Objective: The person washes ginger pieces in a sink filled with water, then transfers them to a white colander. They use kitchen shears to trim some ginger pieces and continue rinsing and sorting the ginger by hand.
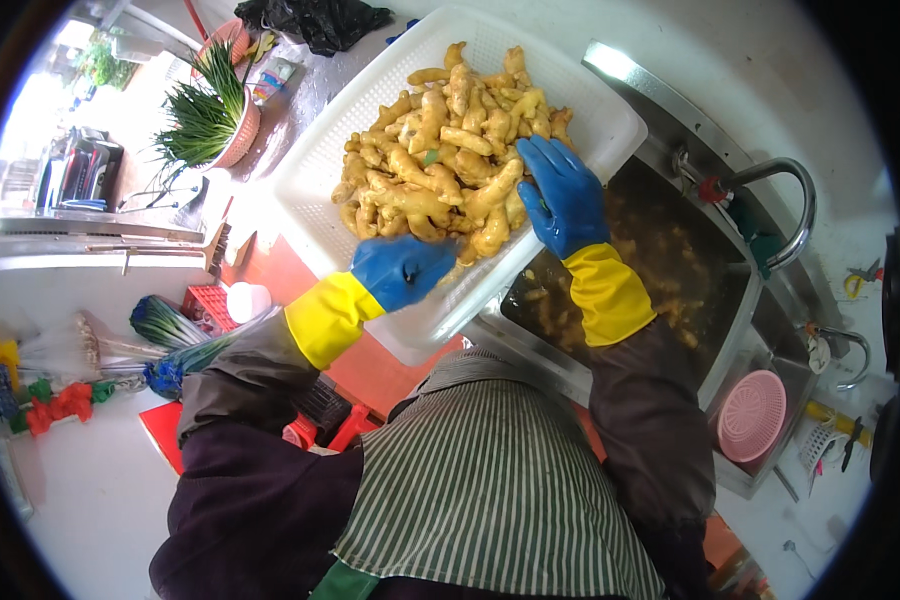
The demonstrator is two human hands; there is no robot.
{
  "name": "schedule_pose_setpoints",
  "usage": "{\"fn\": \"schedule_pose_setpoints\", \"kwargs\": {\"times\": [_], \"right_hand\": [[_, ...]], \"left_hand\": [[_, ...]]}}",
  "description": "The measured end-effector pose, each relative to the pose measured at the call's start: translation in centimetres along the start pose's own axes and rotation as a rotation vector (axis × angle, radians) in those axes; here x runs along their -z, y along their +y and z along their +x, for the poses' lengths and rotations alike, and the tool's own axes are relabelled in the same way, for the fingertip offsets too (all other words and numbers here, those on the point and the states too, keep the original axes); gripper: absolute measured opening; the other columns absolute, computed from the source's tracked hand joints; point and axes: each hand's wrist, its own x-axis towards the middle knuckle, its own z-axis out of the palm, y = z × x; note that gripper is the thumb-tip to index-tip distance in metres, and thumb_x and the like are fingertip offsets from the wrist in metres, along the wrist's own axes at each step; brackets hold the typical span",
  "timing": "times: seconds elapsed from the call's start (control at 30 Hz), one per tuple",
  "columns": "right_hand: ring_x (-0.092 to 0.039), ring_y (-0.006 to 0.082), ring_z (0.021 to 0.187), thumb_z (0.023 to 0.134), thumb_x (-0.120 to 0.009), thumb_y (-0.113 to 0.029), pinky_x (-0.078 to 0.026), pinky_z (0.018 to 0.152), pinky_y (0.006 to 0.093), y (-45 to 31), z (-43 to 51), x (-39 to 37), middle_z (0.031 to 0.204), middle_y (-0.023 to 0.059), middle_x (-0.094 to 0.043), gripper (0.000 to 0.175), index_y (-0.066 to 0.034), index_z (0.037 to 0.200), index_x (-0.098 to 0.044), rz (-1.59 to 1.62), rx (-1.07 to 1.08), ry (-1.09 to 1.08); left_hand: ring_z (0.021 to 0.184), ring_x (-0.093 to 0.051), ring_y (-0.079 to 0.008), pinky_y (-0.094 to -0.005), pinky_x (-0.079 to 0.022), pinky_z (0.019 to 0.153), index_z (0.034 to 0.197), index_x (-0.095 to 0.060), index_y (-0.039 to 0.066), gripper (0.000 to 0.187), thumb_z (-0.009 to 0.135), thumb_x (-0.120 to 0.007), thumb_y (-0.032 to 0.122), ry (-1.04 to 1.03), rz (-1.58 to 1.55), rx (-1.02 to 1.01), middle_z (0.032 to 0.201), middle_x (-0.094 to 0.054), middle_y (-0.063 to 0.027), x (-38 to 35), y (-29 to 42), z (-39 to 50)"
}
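A heap of wet ginger roots [427,172] fills the middle of a white perforated plastic basket [311,169]. My left hand [405,271], in a blue rubber glove with a yellow cuff, rests against the near edge of the heap; its fingers are bent and partly hidden, so its hold is unclear. My right hand [565,196], gloved the same way, lies against the heap's right side with the fingers stretched out and the thumb apart. Right of the basket, a steel sink [727,352] holds murky brown water [645,247] with more ginger in it.
A curved faucet [802,202] rises behind the sink. A pink colander [752,416] sits in a second basin. Green chives stand in a pink basket [244,135] at the upper left, near a black plastic bag [319,22]. Leeks [169,326] lie beside a red crate [199,304].
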Motion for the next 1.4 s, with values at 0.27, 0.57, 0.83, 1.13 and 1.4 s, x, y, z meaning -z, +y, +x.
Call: {"fn": "schedule_pose_setpoints", "kwargs": {"times": [0.27,0.57,0.83,1.13,1.4], "right_hand": [[-0.060,0.0419,0.113,0.088,-0.069,-0.015,-0.051,0.097,0.0469,-0.4,0.1,0.0,0.126,0.0228,-0.063,0.043,-0.0004,0.128,-0.061,-0.044,-0.002,0.011],[-0.061,0.0423,0.117,0.093,-0.068,-0.017,-0.050,0.101,0.0472,0.2,-0.3,-0.7,0.129,0.0201,-0.064,0.044,-0.0103,0.135,-0.060,-0.065,-0.016,0.005],[-0.064,0.0403,0.112,0.090,-0.072,-0.021,-0.053,0.097,0.0452,0.9,-0.5,-1.4,0.125,0.0203,-0.066,0.039,-0.0079,0.127,-0.065,-0.083,0.044,0.024],[-0.061,0.0378,0.120,0.095,-0.066,-0.020,-0.048,0.106,0.0455,1.2,-0.9,-1.4,0.133,0.0171,-0.063,0.046,-0.0149,0.139,-0.059,-0.141,0.030,-0.031],[-0.062,0.0367,0.115,0.093,-0.069,-0.030,-0.051,0.101,0.0434,0.8,-0.9,-1.2,0.128,0.0176,-0.065,0.050,-0.0181,0.140,-0.058,-0.172,-0.004,-0.019]], "left_hand": [[0.136,-0.048,-0.0430,-0.0514,-0.037,0.115,0.139,-0.058,0.012,0.063,0.085,-0.075,0.039,0.470,0.350,-0.329,0.144,-0.056,-0.0179,1.5,-4.3,6.0],[0.121,-0.061,-0.0368,-0.0481,-0.046,0.106,0.127,-0.066,0.006,0.053,0.083,-0.078,0.035,0.204,0.122,-0.501,0.126,-0.067,-0.0158,1.0,-4.7,-1.1],[0.103,-0.068,-0.0184,-0.0308,-0.053,0.093,0.121,-0.069,0.000,0.023,0.103,-0.057,0.008,0.681,-0.355,-0.250,0.120,-0.071,-0.0124,-0.3,-3.9,0.9],[0.104,-0.069,-0.0385,-0.0437,-0.055,0.090,0.151,-0.040,0.008,0.084,0.085,-0.076,0.043,0.390,-0.041,-0.133,0.123,-0.065,-0.0256,-3.4,0.2,8.6],[0.064,-0.061,-0.0117,-0.0247,-0.055,0.056,0.123,-0.060,0.000,0.039,0.099,-0.067,0.030,0.362,-1.135,0.149,0.095,-0.066,-0.0047,-1.1,-1.3,5.8]]}}
